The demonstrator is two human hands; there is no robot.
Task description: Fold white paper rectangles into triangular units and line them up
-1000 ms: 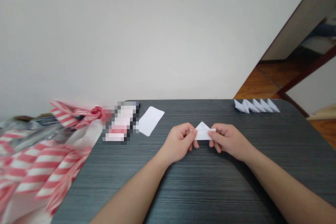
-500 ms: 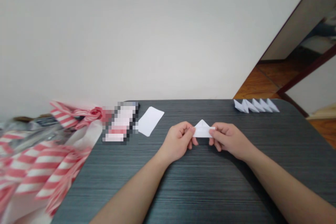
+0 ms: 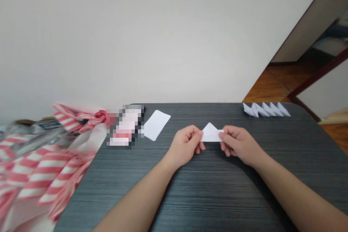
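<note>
A small piece of folded white paper [image 3: 211,134] with a pointed top is pinched between my two hands, just above the dark table. My left hand [image 3: 186,145] grips its left end between thumb and fingers. My right hand [image 3: 236,143] holds the right end the same way. Behind them a flat white paper rectangle [image 3: 155,125] lies on the table. Near the far right corner stands a row of several folded white paper triangles [image 3: 265,109], close together and overlapping.
A dark grey wood-grain table [image 3: 174,203] fills the lower middle. A pixelated, obscured pink and white object [image 3: 125,127] lies at its far left. A red-and-white striped plastic bag [image 3: 46,174] spreads over the left side. A wall stands behind; a wooden floor shows right.
The folded paper has risen slightly and my right hand has shifted a little to the right along it. The paper's point now stands a bit higher.
</note>
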